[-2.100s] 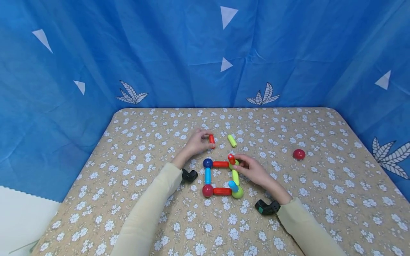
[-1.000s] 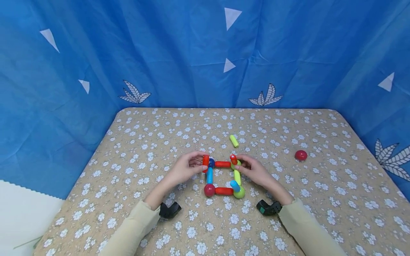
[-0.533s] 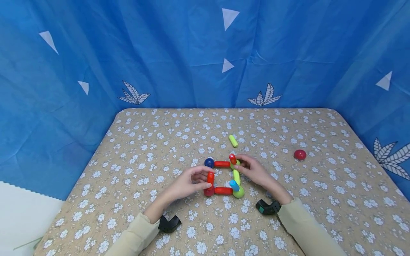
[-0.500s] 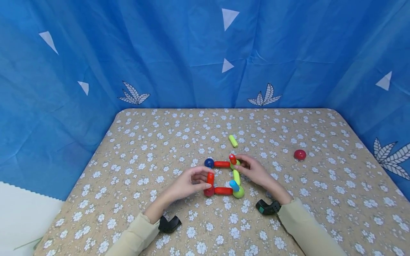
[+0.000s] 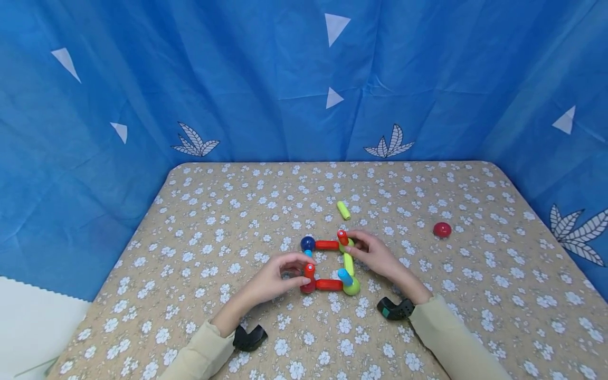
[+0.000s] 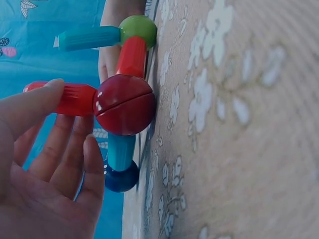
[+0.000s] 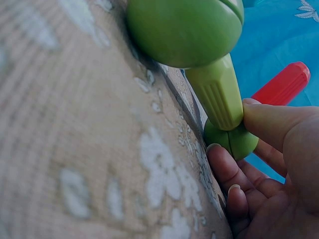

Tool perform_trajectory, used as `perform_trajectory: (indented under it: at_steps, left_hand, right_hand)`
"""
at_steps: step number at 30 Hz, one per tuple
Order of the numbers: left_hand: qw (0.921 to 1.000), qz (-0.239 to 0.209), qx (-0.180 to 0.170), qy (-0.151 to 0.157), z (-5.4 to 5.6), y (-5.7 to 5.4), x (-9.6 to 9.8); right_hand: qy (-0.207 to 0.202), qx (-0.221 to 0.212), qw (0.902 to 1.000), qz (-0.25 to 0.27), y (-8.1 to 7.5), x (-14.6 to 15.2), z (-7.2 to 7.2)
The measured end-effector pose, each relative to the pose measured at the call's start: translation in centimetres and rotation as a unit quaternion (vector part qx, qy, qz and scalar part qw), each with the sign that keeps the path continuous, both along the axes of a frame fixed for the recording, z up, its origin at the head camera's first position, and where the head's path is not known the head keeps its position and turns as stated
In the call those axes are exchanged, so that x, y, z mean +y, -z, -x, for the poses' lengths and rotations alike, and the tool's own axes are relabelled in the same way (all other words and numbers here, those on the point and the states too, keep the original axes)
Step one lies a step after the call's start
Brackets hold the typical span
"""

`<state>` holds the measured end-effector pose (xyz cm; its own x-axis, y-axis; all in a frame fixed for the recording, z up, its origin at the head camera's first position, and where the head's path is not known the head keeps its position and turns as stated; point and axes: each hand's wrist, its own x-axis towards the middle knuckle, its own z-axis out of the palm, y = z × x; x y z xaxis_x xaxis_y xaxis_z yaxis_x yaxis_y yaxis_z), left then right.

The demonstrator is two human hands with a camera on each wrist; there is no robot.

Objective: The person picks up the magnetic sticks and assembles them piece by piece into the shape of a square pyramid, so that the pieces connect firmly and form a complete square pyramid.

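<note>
A square of toy construction rods and balls lies on the table. My left hand [image 5: 275, 277] pinches a red rod [image 6: 77, 102] between thumb and fingers; the rod's lower end meets the red ball [image 6: 124, 104] at the near left corner. At the far right corner, my right hand [image 5: 372, 256] holds another upright red rod [image 5: 342, 237] near its foot, with fingers beside the green ball [image 7: 232, 141]. A light blue rod [image 5: 345, 276] stands on the near right green ball [image 5: 351, 286]. The far left corner is a dark blue ball [image 5: 307, 243].
Behind the square lies a loose yellow-green rod [image 5: 343, 210]. A red ball-like piece [image 5: 442, 230] sits off to the right. Flowered cloth covers the table [image 5: 266, 200], and a blue curtain [image 5: 266, 79] hangs around it. Black cameras [image 5: 250, 338] are strapped at both wrists.
My left hand has brought the red rod from behind the square, past the blue ball, to the near left red ball and tipped it upright. The right hand has kept its place.
</note>
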<state>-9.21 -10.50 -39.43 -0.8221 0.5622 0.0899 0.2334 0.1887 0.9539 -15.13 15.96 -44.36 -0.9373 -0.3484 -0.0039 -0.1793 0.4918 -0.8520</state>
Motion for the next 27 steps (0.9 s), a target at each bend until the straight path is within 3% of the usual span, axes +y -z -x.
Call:
perform_trajectory:
  at_steps: [4,11,27]
  left_hand:
    - [0.9999,0.010,0.010,-0.009,0.0,0.4,0.0]
    - [0.9996,0.011,0.004,-0.026,0.9,3.2,-0.3]
    - [0.9994,-0.003,0.004,-0.034,0.9,3.7,-0.3]
  right_hand:
    - [-0.002,-0.003,1.0000,0.001,-0.1,0.0,0.1]
    - [0.001,-0.005,1.0000,0.003,-0.1,0.0,-0.1]
    - [0.007,0.004,1.0000,-0.006,0.2,0.1,-0.2]
